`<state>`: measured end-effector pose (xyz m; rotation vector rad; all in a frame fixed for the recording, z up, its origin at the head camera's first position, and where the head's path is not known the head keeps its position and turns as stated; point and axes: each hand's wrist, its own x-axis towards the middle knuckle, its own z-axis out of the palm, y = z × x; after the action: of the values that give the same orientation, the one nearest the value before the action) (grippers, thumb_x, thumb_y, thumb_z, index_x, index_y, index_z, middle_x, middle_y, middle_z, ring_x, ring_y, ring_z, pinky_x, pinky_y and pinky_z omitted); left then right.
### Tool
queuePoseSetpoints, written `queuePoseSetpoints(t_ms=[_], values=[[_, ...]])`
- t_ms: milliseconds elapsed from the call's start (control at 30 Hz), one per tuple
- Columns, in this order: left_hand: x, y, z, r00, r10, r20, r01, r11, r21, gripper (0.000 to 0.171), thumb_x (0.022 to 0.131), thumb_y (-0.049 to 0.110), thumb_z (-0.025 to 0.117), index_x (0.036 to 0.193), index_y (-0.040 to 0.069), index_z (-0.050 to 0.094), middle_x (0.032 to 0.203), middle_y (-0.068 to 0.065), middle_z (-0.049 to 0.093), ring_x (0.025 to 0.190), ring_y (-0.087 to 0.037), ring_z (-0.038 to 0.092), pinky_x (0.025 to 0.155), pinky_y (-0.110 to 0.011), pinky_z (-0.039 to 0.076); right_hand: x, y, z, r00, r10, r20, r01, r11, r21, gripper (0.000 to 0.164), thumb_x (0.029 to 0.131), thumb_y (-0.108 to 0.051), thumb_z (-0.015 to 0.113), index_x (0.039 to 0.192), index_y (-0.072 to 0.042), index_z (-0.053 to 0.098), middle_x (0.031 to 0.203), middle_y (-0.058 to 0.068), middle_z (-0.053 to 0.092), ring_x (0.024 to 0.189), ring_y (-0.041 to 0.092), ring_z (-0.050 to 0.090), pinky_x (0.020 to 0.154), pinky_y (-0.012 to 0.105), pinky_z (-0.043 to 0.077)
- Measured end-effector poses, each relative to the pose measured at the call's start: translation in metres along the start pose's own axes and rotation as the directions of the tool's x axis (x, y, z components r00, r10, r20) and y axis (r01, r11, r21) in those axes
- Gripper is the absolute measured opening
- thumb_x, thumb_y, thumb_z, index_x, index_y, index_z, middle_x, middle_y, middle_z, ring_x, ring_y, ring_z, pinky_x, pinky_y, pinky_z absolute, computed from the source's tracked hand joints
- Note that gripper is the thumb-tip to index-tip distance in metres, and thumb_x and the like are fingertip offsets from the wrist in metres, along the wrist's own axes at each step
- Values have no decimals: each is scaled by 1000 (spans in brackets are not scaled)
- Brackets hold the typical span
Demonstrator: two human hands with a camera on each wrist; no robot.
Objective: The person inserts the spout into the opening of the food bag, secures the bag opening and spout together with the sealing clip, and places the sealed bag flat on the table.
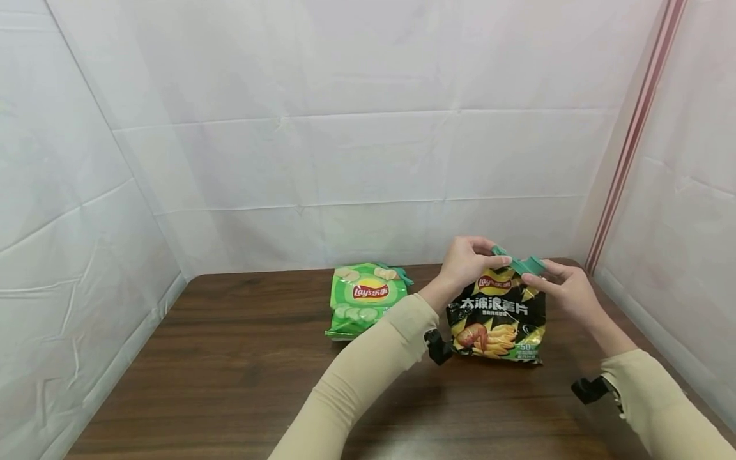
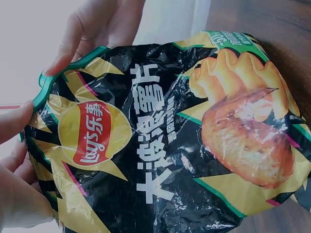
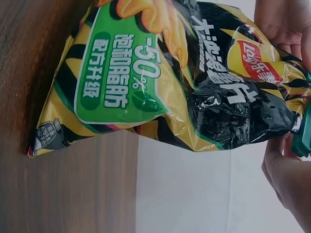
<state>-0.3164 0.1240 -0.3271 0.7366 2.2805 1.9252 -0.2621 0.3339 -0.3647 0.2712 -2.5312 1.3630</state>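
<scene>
A black and gold bag of potato chips stands on the table toward the right, its lower edge on the wood. Across its gathered top lies a green bag clip, also seen along the bag's edge in the left wrist view. My left hand pinches the clip's left part and the bag top, thumb in front and fingers behind. At the other end, my right hand pinches the clip between thumb and fingers. Some fingertips are hidden behind the bag.
Left of the black bag, a green bag of chips leans near the table's back edge, with another green clip at its top right corner. White cloth walls enclose the dark wooden table at the back and sides.
</scene>
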Motion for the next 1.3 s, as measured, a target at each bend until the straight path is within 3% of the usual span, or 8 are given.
queuePoseSetpoints(t_ms=[100,267,467,667,900,1033,1233,1300], values=[[-2,0,0,1000,23,-6,-23,1000,0,17,80,21,77,91,10,71,82,-1,70,72,-5,62,69,-26,53,0,0,0,1000,-11,-8,11,1000,-11,51,92,-29,63,131,1,55,93,-23,62,64,8,49,51,32,34],[-6,-2,1,996,88,-17,-89,995,-35,25,83,20,75,103,13,62,85,-5,71,73,-3,63,69,-27,54,0,-1,1,1000,-7,-8,7,1000,-1,51,92,-31,63,131,1,55,95,-24,61,63,12,44,49,35,32],[-10,-4,1,989,148,-27,-149,988,-43,18,86,20,71,102,14,63,90,-7,71,76,-2,64,71,-25,54,0,-4,0,1000,3,-11,-3,1000,13,50,92,-29,63,132,1,54,93,-26,61,54,12,39,46,34,31],[-9,-5,3,980,185,-69,-185,983,6,20,86,21,72,102,9,70,94,-8,73,81,-5,65,70,-20,52,0,-5,0,999,28,-29,-28,999,18,53,91,-32,65,131,2,55,85,-19,64,46,12,32,43,33,32],[-10,-6,3,983,165,-74,-163,986,44,23,86,24,71,104,8,72,95,-7,73,81,-4,65,70,-18,52,1,-3,2,998,52,-29,-51,998,23,54,91,-31,65,132,1,54,86,-22,63,47,10,30,43,32,31],[-9,-5,1,986,151,-70,-146,987,64,25,87,25,70,105,8,72,95,-7,73,80,-2,65,70,-18,52,5,1,3,998,48,-28,-48,999,5,53,91,-31,65,132,2,53,89,-22,62,56,7,37,47,31,32],[-4,-5,-4,989,123,-86,-112,986,125,25,85,28,72,104,11,72,91,-3,73,80,-3,65,70,-18,51,11,0,6,998,55,-8,-54,998,37,53,92,-32,62,134,0,52,86,-24,62,48,10,29,43,33,30],[-2,-6,-5,989,127,-80,-115,983,146,27,85,30,72,105,12,72,91,-2,74,80,-2,64,69,-18,51,11,0,8,998,57,-9,-57,997,47,54,93,-33,62,134,0,52,87,-25,63,52,9,36,46,32,31]])
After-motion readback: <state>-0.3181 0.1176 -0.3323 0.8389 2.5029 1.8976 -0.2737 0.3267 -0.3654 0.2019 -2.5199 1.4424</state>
